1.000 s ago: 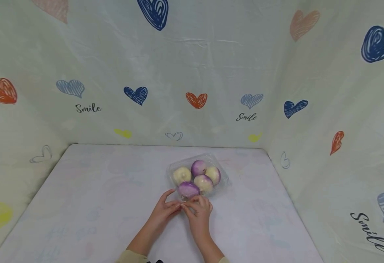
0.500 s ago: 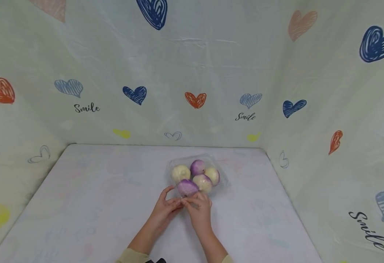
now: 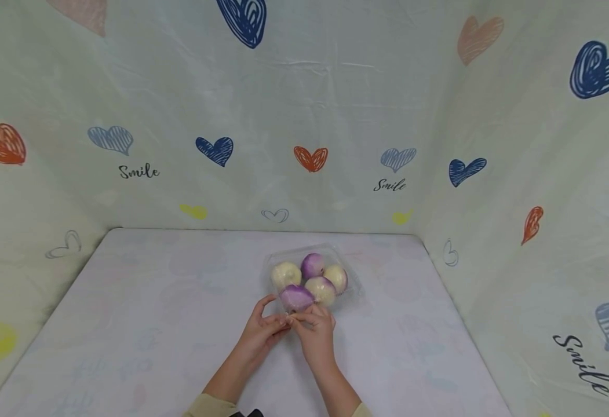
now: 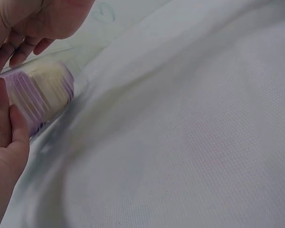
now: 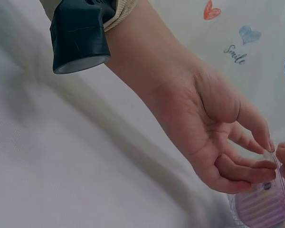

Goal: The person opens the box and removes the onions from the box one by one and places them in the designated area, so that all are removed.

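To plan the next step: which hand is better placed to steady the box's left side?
Probably the left hand: it lies nearest that side of the clear box; the right hand is farther right, in front.

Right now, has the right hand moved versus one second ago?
Yes: the right hand is slightly closer to the white tabletop's back edge.

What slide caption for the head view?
Left hand and right hand at the near edge of a clear plastic container holding five purple-and-cream onions.
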